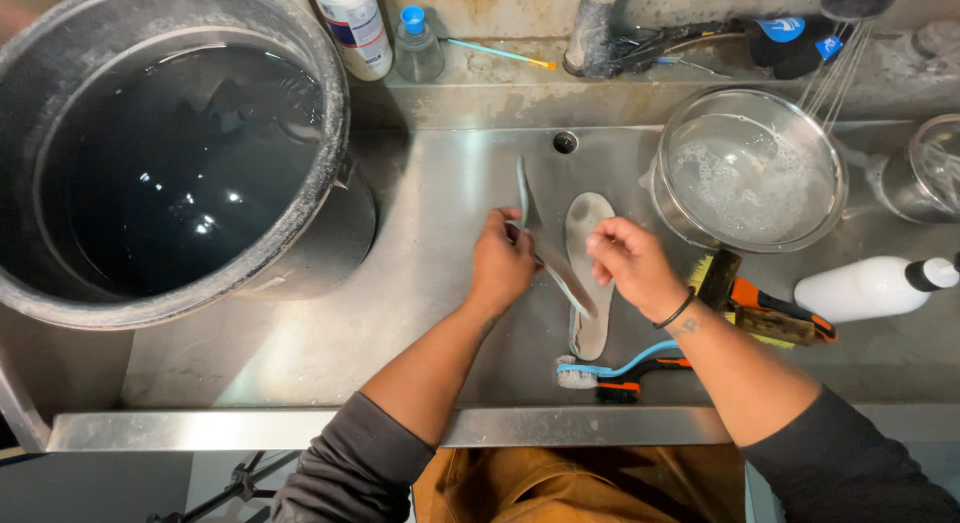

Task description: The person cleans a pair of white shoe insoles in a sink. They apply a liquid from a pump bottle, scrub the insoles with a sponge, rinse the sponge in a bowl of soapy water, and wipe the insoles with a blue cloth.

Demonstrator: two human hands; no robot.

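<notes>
Fingers (515, 233) pinching insole (560, 268) edge

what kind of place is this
Probably a wash station for cleaning shoes: a stainless steel sink with water running into a round metal bowl, grey shoe insoles under the left hand and right hand, and small scrubbing brushes.

Black tub (170, 143) cut by top and left edges; insole (588, 283) middle hidden behind hands.
</notes>
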